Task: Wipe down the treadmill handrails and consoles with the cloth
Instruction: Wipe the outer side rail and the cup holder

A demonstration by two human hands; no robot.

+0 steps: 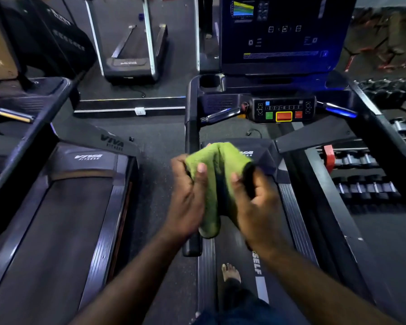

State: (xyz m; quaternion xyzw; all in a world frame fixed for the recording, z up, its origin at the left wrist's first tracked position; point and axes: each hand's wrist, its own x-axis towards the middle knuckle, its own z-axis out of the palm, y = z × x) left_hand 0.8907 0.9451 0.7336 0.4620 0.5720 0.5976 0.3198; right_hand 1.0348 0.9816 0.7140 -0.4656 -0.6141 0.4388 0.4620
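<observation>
From the head camera, the person stands on the belt of a treadmill (298, 221), one bare foot (231, 272) showing. Both hands hold a green cloth (215, 165) bunched up just over the left handrail (191, 127). The left hand (188, 195) grips the cloth's left side, thumb pressed on top and fingers curled round it. The right hand (256, 202) pinches the right side, with the thumb in front and the fingers hidden behind the fold. I cannot tell whether the cloth touches the rail or hangs just above it.

This looks like regathering the cloth into a pad at the start of a pass along that rail. The next move calls for wrapping the cloth round the rail with one hand and sliding it along the full length. The right handrail (384, 137), the screen (286, 34) and the button panel (284, 111) look untouched and wait their turn.

Counted:
- one cloth and two hands
- two long handrails and two short grip bars beside the panel
- one screen
- one panel with three coloured buttons
- three treadmills in all: this one, a second treadmill (68, 207) to the left and a third treadmill (131, 55) farther off
- several dumbbells (366, 186) racked to the right, too blurred to count
</observation>
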